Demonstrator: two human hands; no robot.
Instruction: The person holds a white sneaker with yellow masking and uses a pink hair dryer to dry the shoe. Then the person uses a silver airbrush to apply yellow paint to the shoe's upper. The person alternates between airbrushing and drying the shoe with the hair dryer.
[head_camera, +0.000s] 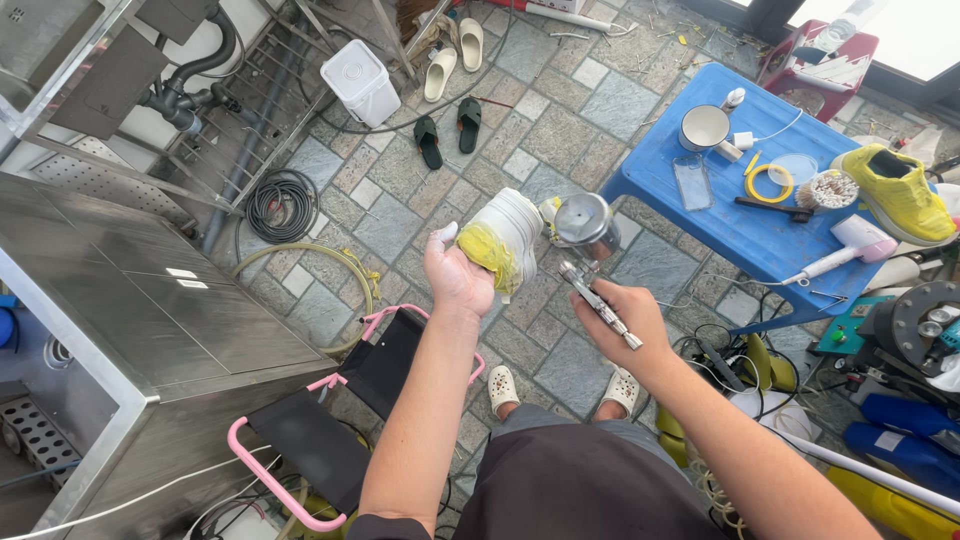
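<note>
Two hands were in view above a stone-tiled floor (590, 110). The left hand (455, 272) was closed around a white shoe with a yellow lining (505, 240), fingers tucked into its opening, holding it clear of the floor at about chest height in front of the person. The shoe's long axis ran roughly up and away from the camera, tilted slightly right; which end was the toe could not be told. Its white sole faced right, toward the tool. The right hand (632, 318) was wrapped around the handle of a metal spray gun (592, 262) with a shiny cup on top. The gun's long axis ran diagonally from the hand at lower right up toward the upper left, its head end just beside the shoe; whether they touched could not be told.

To the right stood a blue plastic table (740, 225) carrying a white mug (705, 127), a roll of yellow tape (768, 182), a round brush (828, 190), a white hair dryer (850, 245) and a second yellow shoe (897, 190). A folding stool with a pink frame (320, 430) stood below the left forearm, beside a stainless steel cabinet (150, 310).
</note>
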